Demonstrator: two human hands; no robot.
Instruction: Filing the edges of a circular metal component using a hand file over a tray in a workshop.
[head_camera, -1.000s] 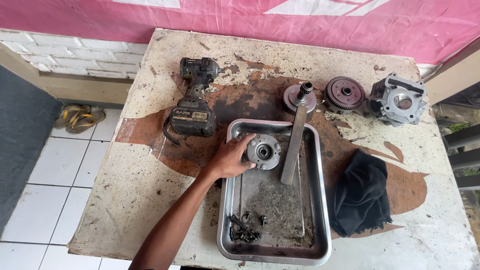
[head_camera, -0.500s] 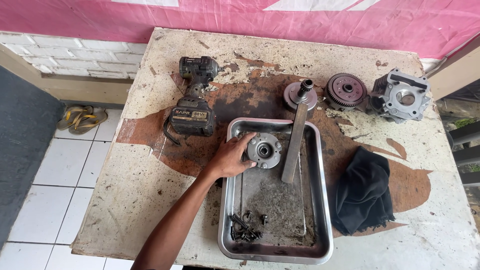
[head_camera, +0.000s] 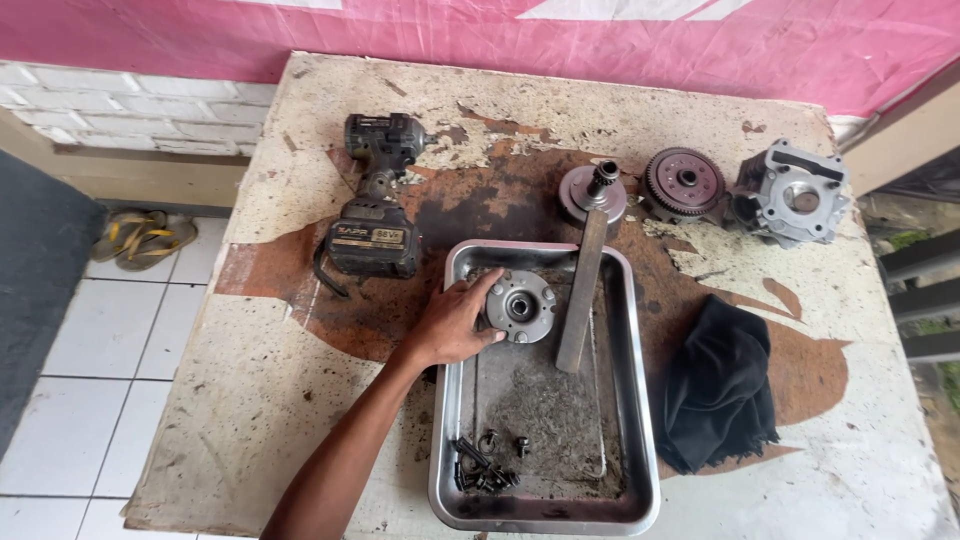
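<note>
Gripping a round, ribbed metal hub (head_camera: 520, 306), the left hand (head_camera: 455, 323) reaches into a greasy steel tray (head_camera: 640, 420); a black cloth (head_camera: 718, 396) lies right.

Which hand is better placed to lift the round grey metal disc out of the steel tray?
Left. The left hand already touches the round grey metal disc inside the steel tray; the right hand is out of view.

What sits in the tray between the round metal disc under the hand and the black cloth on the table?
In the head view, a long grey metal bar lies between the round disc and the black cloth, then the tray's right rim.
</note>
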